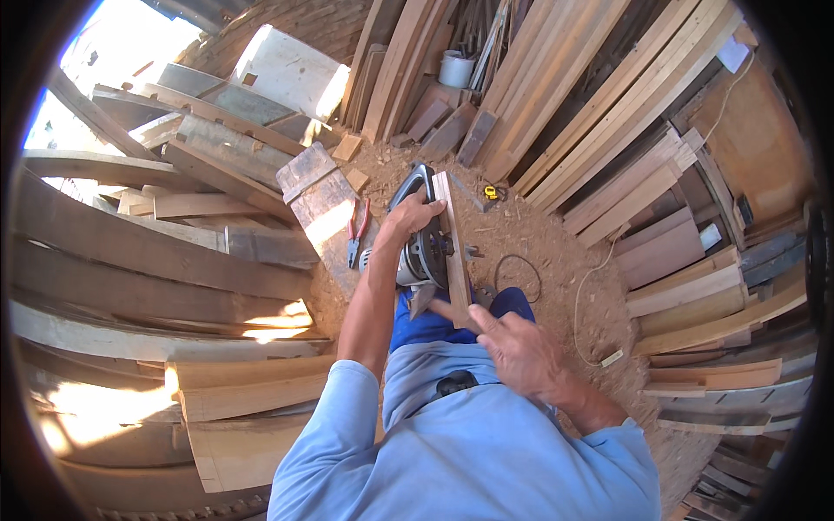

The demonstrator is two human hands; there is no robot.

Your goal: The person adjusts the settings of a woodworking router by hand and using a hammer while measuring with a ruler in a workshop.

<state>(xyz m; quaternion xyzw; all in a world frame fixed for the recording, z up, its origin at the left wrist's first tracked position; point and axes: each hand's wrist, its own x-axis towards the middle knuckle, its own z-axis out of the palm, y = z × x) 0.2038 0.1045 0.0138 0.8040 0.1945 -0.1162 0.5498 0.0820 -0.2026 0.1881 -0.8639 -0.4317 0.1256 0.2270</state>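
Observation:
A narrow wooden board (453, 252) stands between my knees, its long side against a black and grey power saw (426, 256). My left hand (413, 214) is closed on the board's upper end, over the saw. My right hand (524, 352) is closed round a wooden handle beside the board's lower end. That handle seems to belong to a hatchet-like tool (420, 300) with a flared grey metal head, partly hidden behind the board. Left of the saw, red-handled pliers (357, 233) lie on a worn plank (317, 193).
A yellow tape measure (493, 192) lies on the sawdust-covered ground (547, 252). A thin cord (577, 304) runs along the right. Stacked boards (165, 252) fill the left, and more timber (556, 78) leans at the back. A white bucket (455, 69) stands among it.

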